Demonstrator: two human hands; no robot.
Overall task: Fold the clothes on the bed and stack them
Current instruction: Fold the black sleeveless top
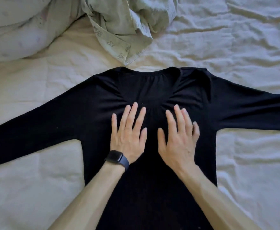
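A black long-sleeved top (152, 90) lies flat on the bed, neckline away from me, both sleeves spread out to the sides. My left hand (129, 131), with a dark watch on its wrist, rests flat on the chest of the top with straight, spread fingers. My right hand (179, 136) lies flat beside it, fingers also spread, slightly blurred. The fabric bunches into small gathers just beyond my fingertips. The lower hem of the top runs out of view at the bottom.
A crumpled pale green garment (124, 25) with small printed figures lies just beyond the neckline. A pillow or bundled duvet (15, 30) sits at the far left. The wrinkled cream sheet (235, 47) covers the bed all around.
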